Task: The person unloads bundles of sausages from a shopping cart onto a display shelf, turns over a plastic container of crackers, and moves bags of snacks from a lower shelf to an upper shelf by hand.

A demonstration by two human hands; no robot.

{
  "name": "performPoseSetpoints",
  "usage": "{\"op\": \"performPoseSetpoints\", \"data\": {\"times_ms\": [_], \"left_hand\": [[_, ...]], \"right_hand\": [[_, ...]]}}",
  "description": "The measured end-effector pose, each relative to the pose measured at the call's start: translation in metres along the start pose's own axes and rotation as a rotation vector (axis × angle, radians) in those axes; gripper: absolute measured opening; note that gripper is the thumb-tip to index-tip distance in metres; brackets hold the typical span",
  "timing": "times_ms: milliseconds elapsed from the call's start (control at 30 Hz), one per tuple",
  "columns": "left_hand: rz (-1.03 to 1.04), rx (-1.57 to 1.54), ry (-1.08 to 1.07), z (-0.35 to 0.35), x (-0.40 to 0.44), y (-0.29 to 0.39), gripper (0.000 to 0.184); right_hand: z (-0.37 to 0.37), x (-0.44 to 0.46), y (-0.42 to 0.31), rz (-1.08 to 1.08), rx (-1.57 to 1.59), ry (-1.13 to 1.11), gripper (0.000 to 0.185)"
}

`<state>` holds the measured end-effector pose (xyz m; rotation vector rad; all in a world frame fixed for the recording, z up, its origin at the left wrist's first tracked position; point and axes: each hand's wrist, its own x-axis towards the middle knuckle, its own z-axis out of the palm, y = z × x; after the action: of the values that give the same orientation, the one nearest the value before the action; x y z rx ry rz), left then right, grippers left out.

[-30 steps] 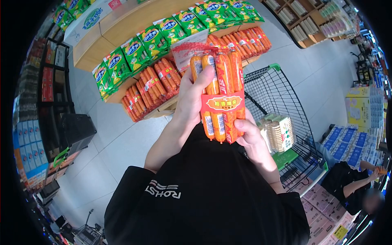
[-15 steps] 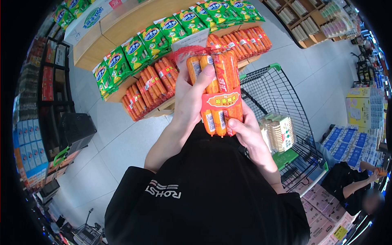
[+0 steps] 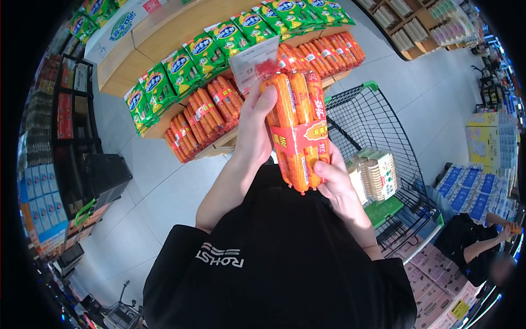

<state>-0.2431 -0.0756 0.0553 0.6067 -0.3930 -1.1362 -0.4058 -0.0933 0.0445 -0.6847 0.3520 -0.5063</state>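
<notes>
An orange-red pack of sausages (image 3: 290, 112) with a red paper band stands nearly upright in front of my chest, held in both hands. My left hand (image 3: 256, 123) is closed on its left side, thumb on the wrapper near the top. My right hand (image 3: 337, 178) grips the lower right, with its thumb on the front. The pack's gathered red net end (image 3: 268, 68) is at the top. Behind it, a white sign (image 3: 255, 60) stands before similar sausage packs (image 3: 205, 109) on the display shelf.
Green snack bags (image 3: 181, 68) line the wooden display (image 3: 164, 27). A wire shopping cart (image 3: 378, 118) is at my right, holding packaged goods (image 3: 378, 172). Another person (image 3: 468, 244) is at the far right. Black baskets (image 3: 104, 172) are at the left, and stacked cartons (image 3: 474, 186) are at the right.
The sausage pack has turned in my hands, so its band shows a different side and its label now faces right. The pack has also shifted slightly down and right.
</notes>
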Motion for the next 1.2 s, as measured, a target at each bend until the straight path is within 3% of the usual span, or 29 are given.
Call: {"op": "performPoseSetpoints", "data": {"times_ms": [167,267,667,900,967,1100,1200], "left_hand": [[-0.093,-0.001,-0.18,-0.003,0.0,-0.001,0.069],[-0.151,-0.133,-0.167,-0.003,0.001,-0.001,0.073],[-0.142,-0.148,-0.16,-0.008,0.003,0.0,0.067],[-0.15,-0.15,0.083,-0.047,-0.009,-0.015,0.059],[-0.219,-0.11,0.159,-0.066,-0.014,-0.018,0.057],[-0.14,0.075,0.389,-0.058,-0.016,-0.02,0.044],[-0.089,0.09,0.341,-0.051,-0.014,-0.018,0.034]], "right_hand": [[0.0,-0.004,0.004,0.077,0.109,-0.055,0.076],[0.0,-0.002,0.004,0.082,0.043,-0.04,0.09],[-0.006,0.001,0.008,0.117,0.087,-0.058,0.091],[-0.012,0.006,0.018,0.156,0.019,-0.002,0.067],[-0.01,0.008,0.022,0.183,-0.136,0.085,0.072],[-0.003,0.015,0.022,0.09,-0.319,0.049,0.081],[-0.004,0.017,0.025,0.09,-0.412,0.07,0.084]]}}
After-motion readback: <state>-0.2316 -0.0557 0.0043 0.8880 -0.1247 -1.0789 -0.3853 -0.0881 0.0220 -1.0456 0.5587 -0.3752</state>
